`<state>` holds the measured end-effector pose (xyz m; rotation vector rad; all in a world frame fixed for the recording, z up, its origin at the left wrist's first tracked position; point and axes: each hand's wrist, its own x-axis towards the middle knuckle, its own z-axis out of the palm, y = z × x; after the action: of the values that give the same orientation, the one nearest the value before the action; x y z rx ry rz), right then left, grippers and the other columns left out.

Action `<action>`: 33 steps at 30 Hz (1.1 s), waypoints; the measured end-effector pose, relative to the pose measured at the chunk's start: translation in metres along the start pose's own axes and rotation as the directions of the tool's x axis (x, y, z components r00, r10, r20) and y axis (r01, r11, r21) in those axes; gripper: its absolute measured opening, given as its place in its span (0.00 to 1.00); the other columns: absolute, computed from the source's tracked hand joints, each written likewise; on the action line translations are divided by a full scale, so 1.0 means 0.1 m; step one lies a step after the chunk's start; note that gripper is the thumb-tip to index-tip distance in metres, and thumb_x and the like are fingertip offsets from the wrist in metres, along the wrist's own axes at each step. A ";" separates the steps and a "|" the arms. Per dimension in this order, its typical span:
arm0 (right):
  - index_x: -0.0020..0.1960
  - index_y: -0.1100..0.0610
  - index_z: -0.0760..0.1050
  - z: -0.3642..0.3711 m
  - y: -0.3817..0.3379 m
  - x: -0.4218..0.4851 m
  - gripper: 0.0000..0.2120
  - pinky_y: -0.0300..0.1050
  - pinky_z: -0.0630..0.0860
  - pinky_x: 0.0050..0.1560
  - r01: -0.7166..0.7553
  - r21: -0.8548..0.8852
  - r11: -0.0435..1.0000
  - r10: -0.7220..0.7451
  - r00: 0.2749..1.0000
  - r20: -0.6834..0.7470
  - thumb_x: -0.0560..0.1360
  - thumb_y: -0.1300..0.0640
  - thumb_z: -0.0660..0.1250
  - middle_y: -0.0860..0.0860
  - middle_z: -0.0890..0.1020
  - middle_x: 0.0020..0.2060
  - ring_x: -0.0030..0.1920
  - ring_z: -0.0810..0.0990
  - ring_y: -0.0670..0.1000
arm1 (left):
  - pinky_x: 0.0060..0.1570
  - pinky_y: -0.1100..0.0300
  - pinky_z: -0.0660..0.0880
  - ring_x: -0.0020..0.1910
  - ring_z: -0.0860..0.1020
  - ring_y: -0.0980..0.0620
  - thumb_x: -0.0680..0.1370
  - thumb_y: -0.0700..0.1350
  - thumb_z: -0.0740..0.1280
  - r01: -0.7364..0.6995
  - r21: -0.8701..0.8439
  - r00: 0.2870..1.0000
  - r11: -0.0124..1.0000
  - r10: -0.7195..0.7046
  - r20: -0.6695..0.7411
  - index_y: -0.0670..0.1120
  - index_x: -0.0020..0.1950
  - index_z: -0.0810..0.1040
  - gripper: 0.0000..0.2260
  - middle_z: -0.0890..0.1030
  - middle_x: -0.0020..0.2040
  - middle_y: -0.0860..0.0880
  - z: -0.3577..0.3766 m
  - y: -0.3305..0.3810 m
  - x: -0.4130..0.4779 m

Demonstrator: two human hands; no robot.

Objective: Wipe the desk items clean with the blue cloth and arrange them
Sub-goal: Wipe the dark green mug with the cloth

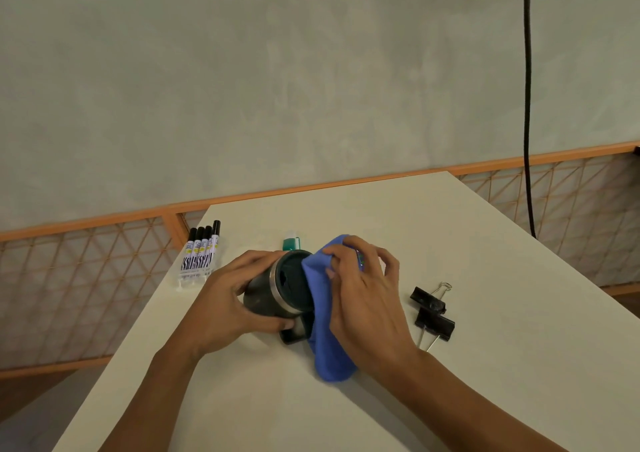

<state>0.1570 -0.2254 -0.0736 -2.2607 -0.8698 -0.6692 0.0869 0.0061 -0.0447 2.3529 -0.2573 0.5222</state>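
Note:
A black travel mug (266, 295) with a steel rim and dark lid is tilted on its side over the white desk (450, 365). My left hand (228, 299) grips its body, thumb near the black handle. My right hand (363, 292) holds the blue cloth (323, 316) against the mug's lid and rim; the cloth hangs down to the desk. A pack of black markers (201, 254) lies at the desk's left edge. Two black binder clips (433, 311) lie to the right of my right hand. A green and white eraser (292, 242) sits just behind the mug.
The desk ends at the left near the markers and at the back near an orange railing (104, 223) with mesh. A black cable (527, 105) hangs down at the right, behind the desk. A grey wall fills the background.

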 end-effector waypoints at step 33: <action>0.69 0.52 0.73 -0.14 0.28 0.04 0.15 0.52 0.63 0.77 0.085 0.148 0.985 -0.085 0.996 -0.003 0.82 0.54 0.62 0.47 0.77 0.72 0.75 0.70 0.46 | 0.59 0.70 0.78 0.70 0.77 0.57 0.60 0.44 0.90 0.003 -0.057 0.996 0.998 -0.008 -0.086 0.58 0.72 0.80 0.42 0.80 0.68 0.60 0.00 -0.13 -0.04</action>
<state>0.1771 -0.2499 -0.0720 -2.1029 -0.9894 -0.6178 0.0877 0.0159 -0.0542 2.2691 -0.2226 0.6037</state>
